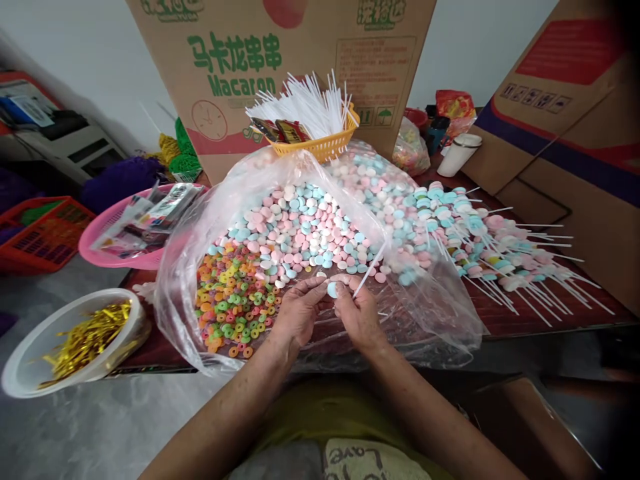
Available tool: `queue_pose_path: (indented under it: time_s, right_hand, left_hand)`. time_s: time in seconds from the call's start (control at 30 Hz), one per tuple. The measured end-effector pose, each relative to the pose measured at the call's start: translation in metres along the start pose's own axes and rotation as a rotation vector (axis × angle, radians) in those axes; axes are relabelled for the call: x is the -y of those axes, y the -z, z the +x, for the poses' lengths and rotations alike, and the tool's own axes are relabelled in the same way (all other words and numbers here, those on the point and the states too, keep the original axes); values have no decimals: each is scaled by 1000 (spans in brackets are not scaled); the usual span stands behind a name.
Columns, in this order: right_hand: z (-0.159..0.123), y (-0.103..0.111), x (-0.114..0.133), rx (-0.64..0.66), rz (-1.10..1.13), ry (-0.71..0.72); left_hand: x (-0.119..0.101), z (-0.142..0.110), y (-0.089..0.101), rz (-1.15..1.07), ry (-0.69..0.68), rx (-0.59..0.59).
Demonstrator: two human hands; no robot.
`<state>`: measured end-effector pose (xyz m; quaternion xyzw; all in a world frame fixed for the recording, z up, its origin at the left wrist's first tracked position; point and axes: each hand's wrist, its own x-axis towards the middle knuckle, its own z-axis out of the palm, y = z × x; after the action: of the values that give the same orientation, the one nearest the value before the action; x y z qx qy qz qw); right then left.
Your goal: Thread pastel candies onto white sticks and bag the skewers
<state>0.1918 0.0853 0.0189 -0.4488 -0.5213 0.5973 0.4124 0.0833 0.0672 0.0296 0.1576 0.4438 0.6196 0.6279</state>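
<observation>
Pinch, narrow and two-handed, by left hand (299,310) and right hand (359,315) on a pale-blue candy disc (333,289), with a white stick (371,268) in the right, probably best worked with light, even pressure, over clear plastic (410,333) before heaped pastel candies (320,230) and fruit-coloured rings (237,293).

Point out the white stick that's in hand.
The stick slanting up from the right hand; the bunched sticks stand in the yellow basket, untouched.
</observation>
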Motion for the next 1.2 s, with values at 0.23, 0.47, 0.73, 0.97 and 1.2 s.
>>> queue_pose_path:
  time_s: [0.23, 0.47, 0.73, 0.97, 1.2]
  right_hand:
    - [4, -13, 3, -67, 352, -156]
    - [15, -6, 2, 90, 591, -422]
    - [22, -4, 10, 129, 783, -423]
    - [20, -6, 13, 97, 872, -327]
    - [22, -4, 13, 128, 773, -258]
  left_hand:
    - [-6, -9, 9, 149, -105, 106]
    - [-7, -2, 27, 461, -193, 204]
    - [-24, 4, 51, -14, 21, 33]
    - [-23, 0, 49, -135, 82, 57]
    - [-23, -3, 42, -87, 60, 88]
